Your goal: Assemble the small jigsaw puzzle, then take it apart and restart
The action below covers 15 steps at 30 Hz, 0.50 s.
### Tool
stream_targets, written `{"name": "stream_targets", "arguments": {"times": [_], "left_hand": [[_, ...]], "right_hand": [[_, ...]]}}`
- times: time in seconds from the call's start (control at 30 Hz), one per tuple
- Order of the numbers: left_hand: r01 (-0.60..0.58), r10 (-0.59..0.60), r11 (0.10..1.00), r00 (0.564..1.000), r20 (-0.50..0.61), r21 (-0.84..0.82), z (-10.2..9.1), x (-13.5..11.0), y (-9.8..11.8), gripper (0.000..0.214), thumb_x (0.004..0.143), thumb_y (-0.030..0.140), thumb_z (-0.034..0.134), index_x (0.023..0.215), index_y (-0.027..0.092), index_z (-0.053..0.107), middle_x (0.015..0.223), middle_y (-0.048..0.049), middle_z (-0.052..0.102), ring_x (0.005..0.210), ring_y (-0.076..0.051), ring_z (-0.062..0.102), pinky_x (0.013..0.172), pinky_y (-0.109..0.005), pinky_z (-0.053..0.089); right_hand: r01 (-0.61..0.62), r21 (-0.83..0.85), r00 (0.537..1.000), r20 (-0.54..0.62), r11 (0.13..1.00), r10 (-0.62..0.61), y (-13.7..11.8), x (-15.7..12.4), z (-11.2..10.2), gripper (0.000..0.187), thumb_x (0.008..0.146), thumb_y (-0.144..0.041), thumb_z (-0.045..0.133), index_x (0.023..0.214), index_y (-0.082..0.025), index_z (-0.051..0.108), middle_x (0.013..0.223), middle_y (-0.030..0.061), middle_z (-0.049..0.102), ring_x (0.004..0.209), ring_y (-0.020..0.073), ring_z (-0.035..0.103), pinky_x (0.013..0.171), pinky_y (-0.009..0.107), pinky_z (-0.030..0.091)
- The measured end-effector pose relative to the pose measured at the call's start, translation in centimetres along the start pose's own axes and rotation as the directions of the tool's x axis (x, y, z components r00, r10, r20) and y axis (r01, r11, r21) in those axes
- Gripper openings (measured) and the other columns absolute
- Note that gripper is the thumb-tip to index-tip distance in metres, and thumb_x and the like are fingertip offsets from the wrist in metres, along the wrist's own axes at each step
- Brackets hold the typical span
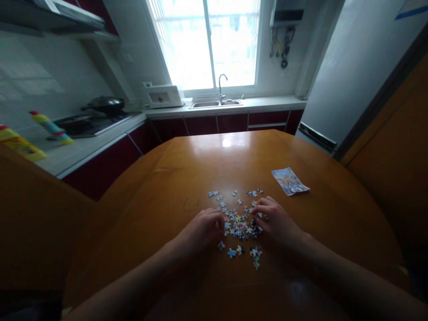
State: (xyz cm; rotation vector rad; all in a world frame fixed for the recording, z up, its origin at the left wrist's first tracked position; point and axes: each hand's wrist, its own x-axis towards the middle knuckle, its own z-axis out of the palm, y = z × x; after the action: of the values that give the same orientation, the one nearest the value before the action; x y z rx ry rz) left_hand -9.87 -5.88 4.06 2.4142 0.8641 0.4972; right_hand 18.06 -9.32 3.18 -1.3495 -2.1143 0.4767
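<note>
A loose heap of small jigsaw puzzle pieces [242,229] lies on the brown wooden table [187,169], mostly pale blue and white with some dark ones. My left hand [209,224] rests at the heap's left edge, its fingers curled together. Whatever those fingers hold, if anything, is hidden. On the right side, my right hand [272,217] arches over the pieces, thumb and forefinger apart, with pieces showing around the fingertips. Nearer to me lie a few joined pieces [256,255] and a light blue piece [232,253].
A creased picture sheet [290,181] lies right of the pieces. Beyond the table are a sink [205,104], a white microwave [163,96] and a stove with a black pan [106,105]. A tall fridge [351,67] stands at the right; bottles [51,128] at the left.
</note>
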Motion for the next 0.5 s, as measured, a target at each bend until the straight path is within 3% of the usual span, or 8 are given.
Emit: {"name": "stream_targets", "arguments": {"times": [0.1,0.23,0.3,0.4,0.5], "left_hand": [[0.030,-0.023,0.983,0.999,-0.045,0.180,-1.3,-0.1,-1.1,0.015,0.092,0.021,0.067,0.077,0.018,0.068,0.082,-0.0038,0.066,0.083,-0.018,0.057,0.073,-0.028,0.044],[0.006,-0.039,0.961,0.993,0.113,0.277,-2.2,-0.3,-1.7,0.024,0.092,0.027,0.069,0.069,0.018,0.069,0.080,-0.0032,0.064,0.073,-0.015,0.057,0.068,-0.025,0.043],[-0.019,-0.006,0.958,0.996,0.086,0.286,-2.0,-0.2,-1.4,0.029,0.096,0.030,0.064,0.071,0.018,0.070,0.080,-0.0039,0.065,0.074,-0.015,0.057,0.071,-0.027,0.045],[-0.092,0.103,0.968,0.994,-0.032,0.233,-0.5,0.1,-0.5,0.021,0.101,0.031,0.057,0.094,0.021,0.075,0.096,-0.0064,0.069,0.091,-0.019,0.059,0.084,-0.031,0.049],[-0.189,0.187,0.951,0.982,0.030,0.244,1.2,0.1,0.4,0.027,0.099,0.028,0.060,0.125,0.028,0.068,0.117,-0.0073,0.067,0.108,-0.024,0.055,0.098,-0.040,0.047]], "right_hand": [[0.023,-0.009,0.992,0.124,1.000,-0.022,-0.3,-0.3,0.1,0.005,0.089,-0.021,0.071,0.088,-0.021,0.075,0.095,0.0061,0.067,0.096,0.0218,0.056,0.086,0.035,0.046],[0.030,-0.021,0.980,0.198,0.999,-0.026,-0.9,-0.7,0.4,0.004,0.083,-0.019,0.077,0.085,-0.021,0.076,0.097,0.0061,0.067,0.098,0.0225,0.056,0.087,0.035,0.046],[0.029,-0.013,0.979,0.204,0.999,-0.026,-1.0,-0.7,0.6,0.005,0.081,-0.017,0.078,0.084,-0.020,0.074,0.097,0.0063,0.067,0.098,0.0225,0.056,0.086,0.034,0.045],[0.006,0.043,0.979,0.206,0.999,-0.015,-0.8,-0.6,0.4,0.007,0.081,-0.013,0.075,0.081,-0.019,0.073,0.093,0.0053,0.068,0.095,0.0209,0.059,0.083,0.031,0.046],[-0.116,0.118,0.969,0.232,0.986,0.086,-0.3,-0.2,-0.8,0.010,0.085,-0.011,0.067,0.081,-0.018,0.073,0.082,0.0027,0.070,0.078,0.0166,0.062,0.073,0.027,0.045]]}}
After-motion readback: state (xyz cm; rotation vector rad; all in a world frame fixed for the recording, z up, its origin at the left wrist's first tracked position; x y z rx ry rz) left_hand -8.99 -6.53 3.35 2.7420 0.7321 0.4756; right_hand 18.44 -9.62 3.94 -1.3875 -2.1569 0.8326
